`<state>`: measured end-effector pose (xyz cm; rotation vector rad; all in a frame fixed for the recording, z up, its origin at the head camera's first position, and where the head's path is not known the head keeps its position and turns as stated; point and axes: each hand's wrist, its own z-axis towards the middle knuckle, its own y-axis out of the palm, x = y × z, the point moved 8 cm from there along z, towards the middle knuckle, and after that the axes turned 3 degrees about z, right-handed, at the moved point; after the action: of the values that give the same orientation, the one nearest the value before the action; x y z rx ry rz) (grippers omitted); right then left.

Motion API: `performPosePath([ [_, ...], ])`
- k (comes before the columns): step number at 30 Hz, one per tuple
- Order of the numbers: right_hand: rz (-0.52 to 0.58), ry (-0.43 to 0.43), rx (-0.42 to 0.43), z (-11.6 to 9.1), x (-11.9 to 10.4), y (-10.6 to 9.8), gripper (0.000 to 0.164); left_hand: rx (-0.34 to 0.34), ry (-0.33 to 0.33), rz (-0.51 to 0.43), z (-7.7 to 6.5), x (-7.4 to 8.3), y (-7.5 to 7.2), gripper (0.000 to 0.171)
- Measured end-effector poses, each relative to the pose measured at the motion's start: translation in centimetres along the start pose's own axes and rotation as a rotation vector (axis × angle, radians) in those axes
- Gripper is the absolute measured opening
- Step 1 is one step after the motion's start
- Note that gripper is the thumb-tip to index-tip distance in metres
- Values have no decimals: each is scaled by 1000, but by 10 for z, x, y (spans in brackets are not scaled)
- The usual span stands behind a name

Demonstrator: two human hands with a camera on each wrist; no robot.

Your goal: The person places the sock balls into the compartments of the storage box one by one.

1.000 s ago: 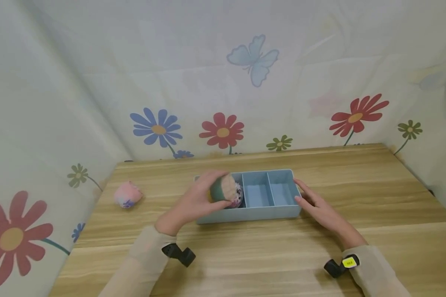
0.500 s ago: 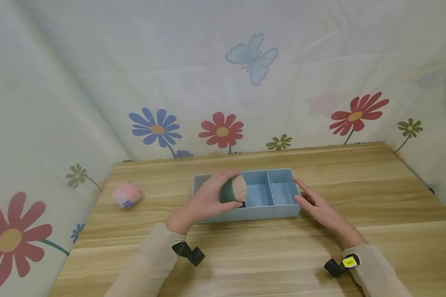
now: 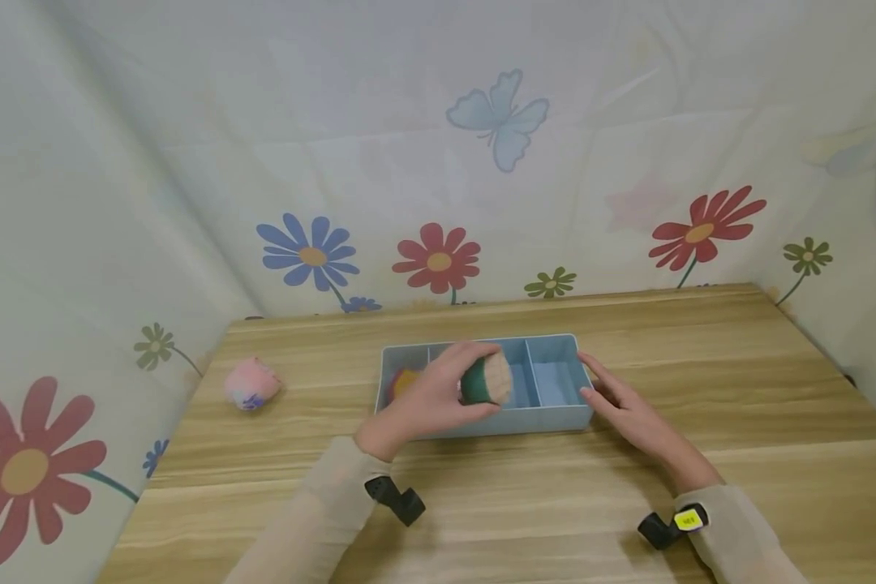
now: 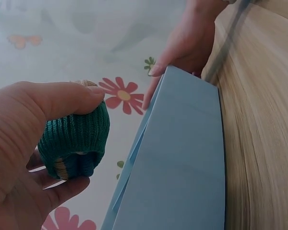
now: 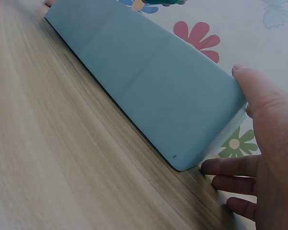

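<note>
My left hand [image 3: 434,399] pinches a rolled-up pair of ribbed socks [image 3: 487,379], green with a beige end. In the head view it is over the middle of a long light-blue divided box [image 3: 526,420]. The left wrist view shows the green socks [image 4: 79,136] between thumb and fingers, apart from the box wall [image 4: 182,148]. My right hand [image 3: 628,418] touches the box's right end. Its thumb is at the rim and its other fingers are extended in the right wrist view. A yellow and magenta bundle [image 3: 403,381] lies in the leftmost compartment. My left hand hides much of the second.
A pink rolled bundle [image 3: 252,384] with blue marks lies on the wooden table [image 3: 540,503], left of the box. A white cloth backdrop [image 3: 380,122] with printed flowers hangs behind and at the sides.
My left hand has moved right with the green and beige socks, from the box's left part towards its middle. The leftmost compartment's bundle has come into view. My right hand stays put.
</note>
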<state>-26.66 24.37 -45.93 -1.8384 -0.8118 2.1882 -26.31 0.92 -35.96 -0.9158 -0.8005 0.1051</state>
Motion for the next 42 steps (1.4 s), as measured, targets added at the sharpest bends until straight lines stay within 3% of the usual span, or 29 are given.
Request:
performPosePath([
  [5, -2, -9, 1, 0, -1, 0, 57, -6, 1, 26, 5, 1, 4, 70],
  [20, 5, -7, -2, 0, -2, 0, 57, -42, -87, 21, 15, -13, 13, 71],
  [42, -7, 17, -4, -1, -2, 1, 58, -80, -128, 54, 23, -27, 26, 74],
])
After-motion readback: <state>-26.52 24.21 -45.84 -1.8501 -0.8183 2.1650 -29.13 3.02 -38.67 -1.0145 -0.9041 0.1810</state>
